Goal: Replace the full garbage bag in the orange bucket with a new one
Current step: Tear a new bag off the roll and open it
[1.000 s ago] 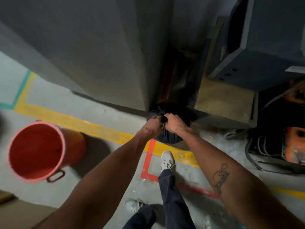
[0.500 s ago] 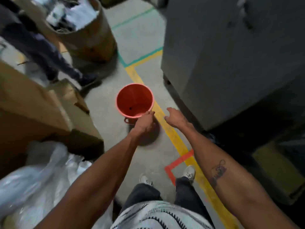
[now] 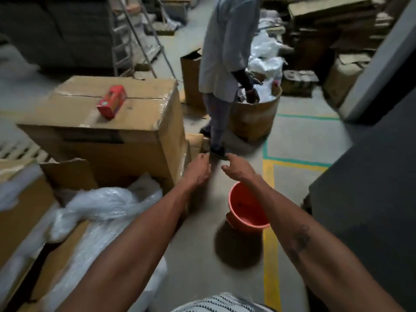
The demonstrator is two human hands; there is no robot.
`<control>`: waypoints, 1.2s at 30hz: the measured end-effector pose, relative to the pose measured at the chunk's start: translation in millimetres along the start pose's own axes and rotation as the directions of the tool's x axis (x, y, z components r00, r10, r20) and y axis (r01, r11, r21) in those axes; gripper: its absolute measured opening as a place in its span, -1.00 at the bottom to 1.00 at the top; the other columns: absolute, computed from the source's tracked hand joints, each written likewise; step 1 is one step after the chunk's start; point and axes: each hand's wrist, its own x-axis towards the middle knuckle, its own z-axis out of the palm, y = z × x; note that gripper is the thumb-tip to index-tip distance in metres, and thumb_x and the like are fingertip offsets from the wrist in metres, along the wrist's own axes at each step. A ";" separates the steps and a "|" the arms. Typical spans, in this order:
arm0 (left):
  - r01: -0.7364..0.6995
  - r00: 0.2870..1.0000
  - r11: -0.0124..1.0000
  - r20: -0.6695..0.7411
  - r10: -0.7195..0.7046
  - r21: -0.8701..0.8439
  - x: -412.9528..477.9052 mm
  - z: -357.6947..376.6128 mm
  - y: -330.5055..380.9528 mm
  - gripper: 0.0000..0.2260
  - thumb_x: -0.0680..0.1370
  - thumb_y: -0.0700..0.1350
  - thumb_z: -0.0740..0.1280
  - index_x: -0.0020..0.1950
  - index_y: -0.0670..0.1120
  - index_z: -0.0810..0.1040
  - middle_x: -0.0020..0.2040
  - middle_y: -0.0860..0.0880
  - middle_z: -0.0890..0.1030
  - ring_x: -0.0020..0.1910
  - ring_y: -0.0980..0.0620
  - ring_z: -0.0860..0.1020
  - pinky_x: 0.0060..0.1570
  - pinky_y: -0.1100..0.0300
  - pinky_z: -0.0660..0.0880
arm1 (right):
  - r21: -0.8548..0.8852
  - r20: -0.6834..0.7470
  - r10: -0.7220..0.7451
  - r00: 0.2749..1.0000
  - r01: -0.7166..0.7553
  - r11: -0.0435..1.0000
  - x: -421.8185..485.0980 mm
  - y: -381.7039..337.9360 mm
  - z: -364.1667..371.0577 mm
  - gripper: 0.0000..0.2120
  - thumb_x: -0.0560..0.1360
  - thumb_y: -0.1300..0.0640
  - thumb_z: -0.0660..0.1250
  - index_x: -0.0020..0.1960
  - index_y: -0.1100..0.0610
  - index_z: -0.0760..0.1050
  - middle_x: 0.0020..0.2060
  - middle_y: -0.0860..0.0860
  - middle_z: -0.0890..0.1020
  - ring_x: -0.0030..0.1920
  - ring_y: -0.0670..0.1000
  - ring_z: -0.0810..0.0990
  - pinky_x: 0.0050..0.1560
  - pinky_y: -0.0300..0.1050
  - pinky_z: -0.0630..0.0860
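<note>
Orange round plastic bucket point(image 3: 244, 210): where is it standing?

— Upright on the grey concrete floor point(image 3: 202, 278), with its mouth open to the camera and the orange inside showing. It is just beside the yellow painted floor line point(image 3: 270, 255), and a dark grey cabinet point(image 3: 371, 199) rises beyond that line.

— And the hands?

— Both reach forward above the floor, past the bucket and apart from it. The left hand point(image 3: 199, 171) has its fingers loosely curled with nothing in them. The right hand point(image 3: 239, 168) is relaxed with its fingers spread, and it also holds nothing. The right forearm crosses in front of the bucket's right rim.

— What lies to the left?

— A large brown cardboard box point(image 3: 126, 136) with a small red carton point(image 3: 111, 102) lying on its top. Nearer, crumpled clear plastic film point(image 3: 101, 208) spills from an open cardboard box point(image 3: 67, 174).

— Anyone else?

— A second person in a pale grey top point(image 3: 225, 52) stands farther along the floor, one hand at the mouth of a brown round cardboard drum point(image 3: 252, 120) that holds white waste.
</note>
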 end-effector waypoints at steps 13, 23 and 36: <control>0.322 0.900 0.943 -0.282 -0.332 -0.085 5.0 -110.5 -59.9 -0.62 0.60 -0.10 0.18 0.42 -0.12 0.35 0.35 -0.20 0.42 0.31 -0.21 0.44 0.29 -0.12 0.41 | 0.073 0.070 -0.443 0.894 0.438 0.896 86.0 -132.2 -45.6 -0.53 0.59 0.07 0.30 0.47 0.10 0.33 0.33 0.13 0.52 0.26 0.16 0.53 0.22 0.06 0.51; 0.436 0.799 0.889 -0.397 -0.453 -0.136 112.6 -179.4 -178.0 -0.54 0.60 -0.16 0.20 0.51 -0.11 0.26 0.41 -0.18 0.37 0.32 -0.17 0.42 0.31 -0.08 0.42 | 0.020 0.097 -0.545 0.833 0.546 0.838 239.4 -243.4 -15.5 -0.45 0.59 0.02 0.29 0.51 0.16 0.26 0.37 0.19 0.49 0.29 0.19 0.52 0.23 0.00 0.47; 0.659 0.694 0.749 -0.327 -0.642 -0.072 276.5 -260.8 -293.1 -0.34 0.50 0.16 0.37 0.45 -0.17 0.26 0.39 -0.20 0.37 0.37 -0.22 0.36 0.32 -0.07 0.31 | 0.054 0.124 -0.533 0.837 0.531 0.846 425.6 -333.3 -12.9 -0.39 0.54 0.07 0.39 0.52 0.16 0.28 0.44 0.16 0.42 0.40 0.18 0.41 0.36 0.01 0.36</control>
